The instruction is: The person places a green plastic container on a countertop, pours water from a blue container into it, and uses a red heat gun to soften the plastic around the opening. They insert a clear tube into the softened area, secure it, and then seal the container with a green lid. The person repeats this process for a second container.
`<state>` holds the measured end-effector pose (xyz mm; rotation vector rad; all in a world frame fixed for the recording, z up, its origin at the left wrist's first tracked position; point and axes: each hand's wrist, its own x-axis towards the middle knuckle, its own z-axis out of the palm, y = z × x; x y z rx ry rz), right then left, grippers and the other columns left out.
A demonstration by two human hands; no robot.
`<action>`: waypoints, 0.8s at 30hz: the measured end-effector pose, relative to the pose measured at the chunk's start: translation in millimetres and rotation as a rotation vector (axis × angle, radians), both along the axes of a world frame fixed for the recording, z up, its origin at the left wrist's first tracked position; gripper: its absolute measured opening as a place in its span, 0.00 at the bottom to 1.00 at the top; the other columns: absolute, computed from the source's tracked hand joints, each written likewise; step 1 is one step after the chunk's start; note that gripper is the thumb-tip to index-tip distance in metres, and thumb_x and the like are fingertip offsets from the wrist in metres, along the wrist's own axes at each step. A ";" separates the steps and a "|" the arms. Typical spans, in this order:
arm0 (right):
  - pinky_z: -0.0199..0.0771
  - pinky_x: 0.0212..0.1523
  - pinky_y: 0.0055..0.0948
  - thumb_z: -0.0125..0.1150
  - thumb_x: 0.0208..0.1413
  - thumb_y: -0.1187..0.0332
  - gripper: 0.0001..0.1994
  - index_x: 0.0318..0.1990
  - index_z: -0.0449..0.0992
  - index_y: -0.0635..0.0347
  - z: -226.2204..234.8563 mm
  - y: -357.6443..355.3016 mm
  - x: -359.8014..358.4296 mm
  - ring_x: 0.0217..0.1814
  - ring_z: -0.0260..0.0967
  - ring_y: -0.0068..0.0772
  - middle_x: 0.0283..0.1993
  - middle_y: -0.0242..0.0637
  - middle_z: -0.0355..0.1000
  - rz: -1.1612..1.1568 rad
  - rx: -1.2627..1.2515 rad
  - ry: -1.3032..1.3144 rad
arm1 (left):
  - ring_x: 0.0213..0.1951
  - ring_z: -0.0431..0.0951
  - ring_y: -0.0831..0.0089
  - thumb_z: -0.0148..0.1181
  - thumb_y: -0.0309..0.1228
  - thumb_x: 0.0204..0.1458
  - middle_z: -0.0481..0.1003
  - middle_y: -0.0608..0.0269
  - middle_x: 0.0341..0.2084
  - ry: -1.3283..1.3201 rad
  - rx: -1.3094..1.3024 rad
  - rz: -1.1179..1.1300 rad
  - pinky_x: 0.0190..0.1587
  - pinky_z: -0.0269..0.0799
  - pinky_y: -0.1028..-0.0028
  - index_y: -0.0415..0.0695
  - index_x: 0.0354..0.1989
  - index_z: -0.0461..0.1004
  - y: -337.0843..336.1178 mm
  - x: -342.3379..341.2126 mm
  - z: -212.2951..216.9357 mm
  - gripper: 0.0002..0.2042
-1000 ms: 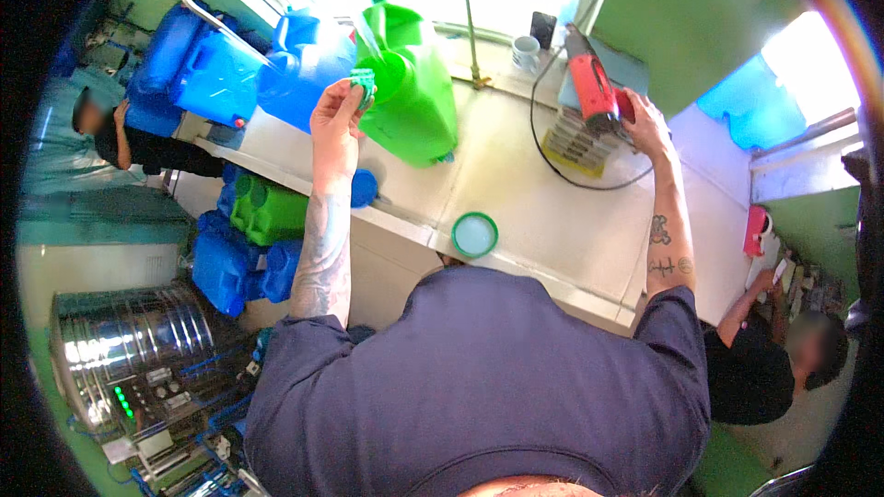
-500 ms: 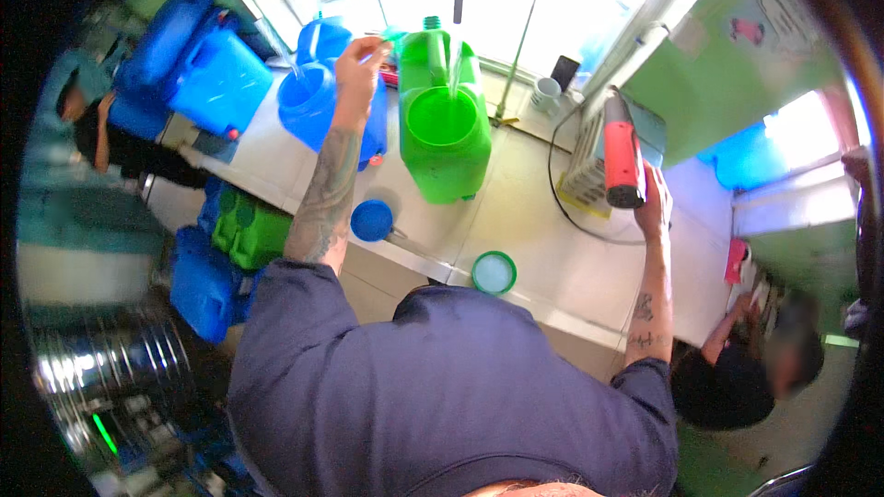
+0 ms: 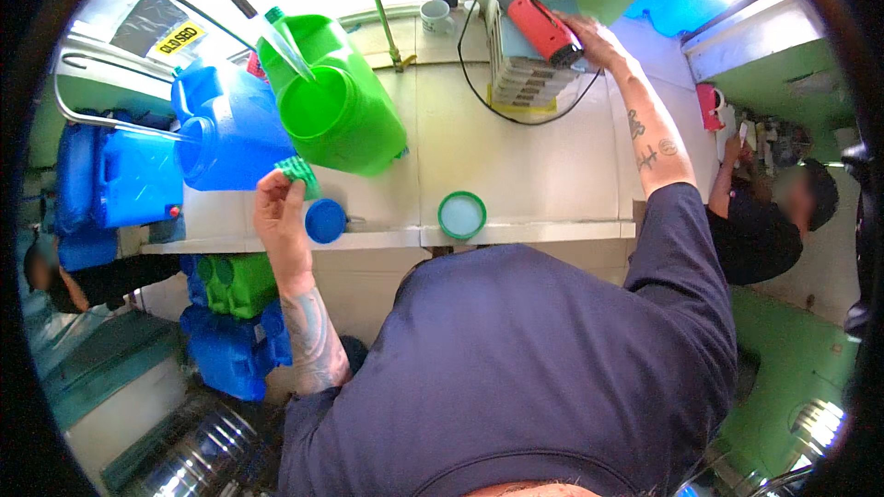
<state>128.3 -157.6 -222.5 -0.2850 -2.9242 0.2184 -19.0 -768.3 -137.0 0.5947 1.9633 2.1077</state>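
Observation:
My left hand pinches a small piece of green patterned film in front of the containers. Just beyond it stands a green jerrycan, its wide mouth open and a clear stream running into it. Left of that, a blue jerrycan also has an open mouth, with a metal pipe ending there. My right arm reaches far right, where my right hand grips a red heat gun over a stack of boxes. The heat gun's handle is mostly hidden.
A blue cap and a green-rimmed lid lie near the counter's front edge. A black cord loops around the boxes. A white mug stands by the window. More jerrycans sit at left. Two people are at the sides.
My left hand has come back toward me from the jerrycans with the green film. My right hand and the heat gun are now over the boxes. The view has turned right.

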 end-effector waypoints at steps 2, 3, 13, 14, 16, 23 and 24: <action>0.66 0.64 0.44 0.60 0.59 0.66 0.26 0.66 0.67 0.50 0.7 2.6 20.4 0.59 0.69 0.54 0.53 0.50 0.73 -0.108 0.129 0.152 | 0.45 0.75 0.79 0.56 0.22 0.62 0.77 0.67 0.42 -0.048 -0.027 0.011 0.52 0.69 0.76 0.41 0.49 0.76 4.0 23.8 -8.7 0.09; 0.67 0.62 0.44 0.61 0.58 0.64 0.26 0.65 0.68 0.50 0.5 -1.3 35.2 0.57 0.68 0.54 0.54 0.50 0.72 -0.082 0.126 0.315 | 0.46 0.75 0.79 0.56 0.21 0.61 0.77 0.67 0.43 -0.057 -0.041 0.009 0.53 0.70 0.76 0.41 0.49 0.76 5.7 34.9 -12.2 0.09; 0.73 0.56 0.48 0.59 0.60 0.59 0.30 0.69 0.59 0.52 -124.2 -132.4 46.3 0.57 0.72 0.54 0.57 0.57 0.71 -0.331 -0.285 -0.079 | 0.40 0.76 0.83 0.61 0.22 0.58 0.77 0.70 0.38 -0.124 -0.207 -0.197 0.47 0.71 0.80 0.40 0.46 0.76 87.5 88.1 -40.9 0.08; 0.73 0.56 0.48 0.59 0.60 0.58 0.30 0.68 0.59 0.54 -125.4 -135.9 43.0 0.57 0.72 0.54 0.58 0.57 0.71 -0.333 -0.327 -0.087 | 0.41 0.76 0.82 0.62 0.22 0.58 0.78 0.69 0.38 -0.143 -0.221 -0.247 0.47 0.71 0.80 0.40 0.45 0.76 101.8 88.8 -44.8 0.08; 0.73 0.57 0.47 0.59 0.60 0.58 0.30 0.67 0.60 0.58 -119.9 -142.5 44.3 0.57 0.72 0.55 0.58 0.57 0.70 -0.358 -0.393 -0.060 | 0.39 0.75 0.83 0.62 0.21 0.57 0.78 0.71 0.36 -0.145 -0.272 -0.299 0.47 0.70 0.80 0.41 0.44 0.77 129.9 91.5 -53.3 0.08; 0.70 0.60 0.47 0.61 0.59 0.58 0.29 0.65 0.62 0.61 -97.4 -206.4 138.2 0.62 0.67 0.55 0.59 0.53 0.68 -0.077 -0.420 -0.199 | 0.39 0.77 0.81 0.64 0.25 0.58 0.79 0.69 0.36 -0.168 -0.317 -0.441 0.45 0.73 0.79 0.40 0.44 0.77 199.7 102.6 -83.6 0.07; 0.68 0.62 0.46 0.60 0.60 0.58 0.30 0.66 0.62 0.60 -94.9 -213.2 144.8 0.63 0.66 0.55 0.60 0.54 0.67 -0.090 -0.447 -0.190 | 0.39 0.77 0.81 0.64 0.25 0.58 0.79 0.68 0.36 -0.171 -0.341 -0.446 0.45 0.73 0.78 0.40 0.44 0.77 205.0 103.7 -87.6 0.08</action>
